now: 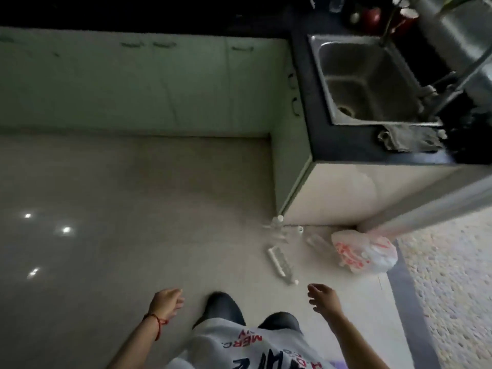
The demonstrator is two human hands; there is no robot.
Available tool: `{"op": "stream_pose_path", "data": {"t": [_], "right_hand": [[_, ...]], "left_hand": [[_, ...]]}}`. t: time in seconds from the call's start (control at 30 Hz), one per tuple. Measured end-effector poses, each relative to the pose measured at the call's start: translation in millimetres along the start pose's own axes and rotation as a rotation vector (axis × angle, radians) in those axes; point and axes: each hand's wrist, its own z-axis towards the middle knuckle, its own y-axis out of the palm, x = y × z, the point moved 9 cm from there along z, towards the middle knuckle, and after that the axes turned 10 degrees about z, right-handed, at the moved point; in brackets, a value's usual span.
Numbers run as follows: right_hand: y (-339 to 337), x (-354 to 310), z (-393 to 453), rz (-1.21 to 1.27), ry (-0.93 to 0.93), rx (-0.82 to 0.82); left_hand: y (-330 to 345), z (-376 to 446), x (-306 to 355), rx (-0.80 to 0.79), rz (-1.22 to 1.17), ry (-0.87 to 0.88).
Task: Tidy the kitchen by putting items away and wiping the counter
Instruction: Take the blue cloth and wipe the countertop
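I look down at a pale tiled floor. Several clear plastic bottles (279, 261) lie and stand on the floor by the corner of the counter cabinet. A white plastic bag with red print (364, 253) sits beside them. On the dark counter (343, 153) a grey cloth (407, 138) lies crumpled in front of the steel sink (370, 81). My left hand (166, 302) hangs low, fingers loosely curled, holding nothing. My right hand (323, 296) is spread, empty, just below the nearest bottle.
Pale green cabinet doors (159, 83) run along the back wall and turn the corner under the sink. Red items and a plant stem (388, 17) stand behind the sink. A pebbled strip (452, 288) borders the floor at right.
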Motion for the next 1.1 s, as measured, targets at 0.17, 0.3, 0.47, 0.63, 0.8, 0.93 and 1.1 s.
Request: {"op": "stream_pose_path", "data": {"t": [0.17, 0.3, 0.47, 0.63, 0.8, 0.93, 1.1], "right_hand": [[101.2, -64.8, 18.6, -0.222, -0.083, -0.149], [158.5, -109.1, 24.5, -0.271, -0.101, -0.212], [219.1, -167.2, 36.7, -0.317, -0.082, -0.269], [302.7, -234.8, 68.2, -0.379, -0.068, -0.354], [413.4, -316.9, 89.7, -0.592, -0.141, -0.491], [511.7, -378.2, 87.3, -0.718, -0.234, -0.624], [631.3, -422.0, 53.5, -0.773, -0.297, -0.706]], "left_hand": [[-77.3, 15.3, -34.2, 0.093, -0.171, -0.072], [-105.1, 19.4, -42.3, 0.115, -0.274, -0.110], [-144.2, 43.1, -6.8, 0.127, -0.427, -0.120], [-216.0, 80.0, 37.9, 0.236, -0.601, -0.124], [-268.3, 102.8, 42.5, 0.305, -0.778, -0.212], [-288.5, 110.9, 37.5, 0.351, -0.904, -0.269], [-307.0, 123.5, 19.3, 0.382, -1.059, -0.368]]}}
